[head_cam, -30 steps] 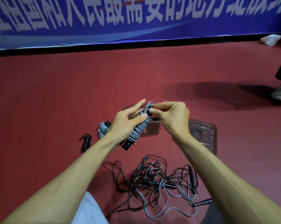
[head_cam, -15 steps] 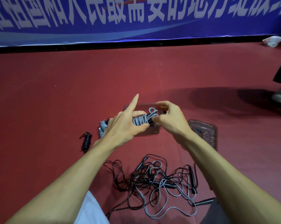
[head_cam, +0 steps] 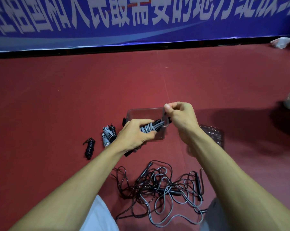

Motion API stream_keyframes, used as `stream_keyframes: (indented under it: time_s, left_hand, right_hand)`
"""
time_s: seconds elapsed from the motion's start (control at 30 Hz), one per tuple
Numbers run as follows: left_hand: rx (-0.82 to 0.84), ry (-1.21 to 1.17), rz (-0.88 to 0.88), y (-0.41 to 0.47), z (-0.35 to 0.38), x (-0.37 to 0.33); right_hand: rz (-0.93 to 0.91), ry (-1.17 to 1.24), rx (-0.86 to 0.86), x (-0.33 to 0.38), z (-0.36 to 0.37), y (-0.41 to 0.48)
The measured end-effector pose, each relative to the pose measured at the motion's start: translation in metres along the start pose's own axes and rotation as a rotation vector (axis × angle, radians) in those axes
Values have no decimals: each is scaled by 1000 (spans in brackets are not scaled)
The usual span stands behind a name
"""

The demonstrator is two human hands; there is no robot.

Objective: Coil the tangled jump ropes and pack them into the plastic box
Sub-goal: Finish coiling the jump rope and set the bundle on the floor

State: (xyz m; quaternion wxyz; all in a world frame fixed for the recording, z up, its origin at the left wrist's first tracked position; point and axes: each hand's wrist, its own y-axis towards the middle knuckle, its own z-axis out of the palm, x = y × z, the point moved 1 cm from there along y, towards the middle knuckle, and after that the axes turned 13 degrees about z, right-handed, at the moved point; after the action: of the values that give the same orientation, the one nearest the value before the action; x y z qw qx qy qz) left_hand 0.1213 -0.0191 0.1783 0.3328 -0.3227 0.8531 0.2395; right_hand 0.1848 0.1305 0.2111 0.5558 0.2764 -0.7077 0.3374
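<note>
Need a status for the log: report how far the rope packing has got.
Done: three coiled bundles lie left of the plastic box. In hand: left hand grips a grey coil, right hand pinches its end. Left: the tangled pile, and boxing everything.

The plastic box was clear and glossy. The jump ropes looked like smooth, slightly shiny grey and black cord. The red floor was matt.

right hand raised, pulling grey rope | left hand forefinger curled down
</note>
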Motion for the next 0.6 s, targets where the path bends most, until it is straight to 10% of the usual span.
stream_keyframes:
  time_s: [0.37, 0.6]
  left_hand:
    - [-128, -441, -90, 4, 0, -19]
    - [-163, -517, -22, -10, -19, 1]
  right_hand:
    - [464, 1306, 37, 8, 11, 10]
    - [371, 1221, 71, 21, 44, 6]
